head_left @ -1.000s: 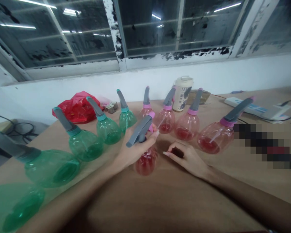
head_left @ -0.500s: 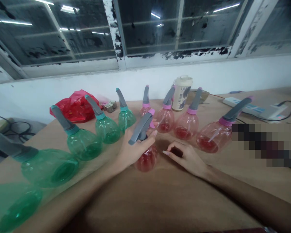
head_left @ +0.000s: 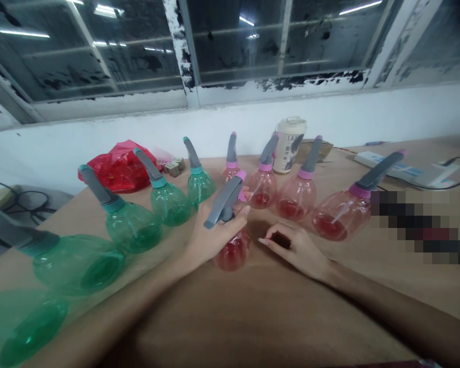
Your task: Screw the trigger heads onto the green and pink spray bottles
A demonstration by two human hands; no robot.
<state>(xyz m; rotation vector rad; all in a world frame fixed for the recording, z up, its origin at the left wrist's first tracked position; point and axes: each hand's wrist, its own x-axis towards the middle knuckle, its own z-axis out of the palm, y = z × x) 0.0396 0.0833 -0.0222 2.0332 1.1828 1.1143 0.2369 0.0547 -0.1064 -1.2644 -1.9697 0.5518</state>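
In the head view, my left hand (head_left: 205, 232) is wrapped round the neck of a pink spray bottle (head_left: 233, 255) with a grey trigger head and pink nozzle. The bottle stands upright on the wooden table (head_left: 230, 317). My right hand (head_left: 301, 250) rests on the table just right of it, thumb and forefinger curled together in a ring, nothing visible in them. Beyond it are several pink spray bottles, one of them a pink bottle (head_left: 297, 199) with its spout pointing up. Along the left runs a row of green spray bottles, among them a green bottle (head_left: 170, 204).
Behind the bottles stand a lidded paper cup (head_left: 289, 148) and a brown box (head_left: 316, 151). A red plastic bag (head_left: 117, 171) lies at the back left. At the right is a white power strip (head_left: 417, 171) with a black cable. A window (head_left: 237, 46) fills the wall behind.
Almost nothing differs. The view has shifted slightly, while my left hand keeps its hold on the pink spray bottle and my right hand stays in place.
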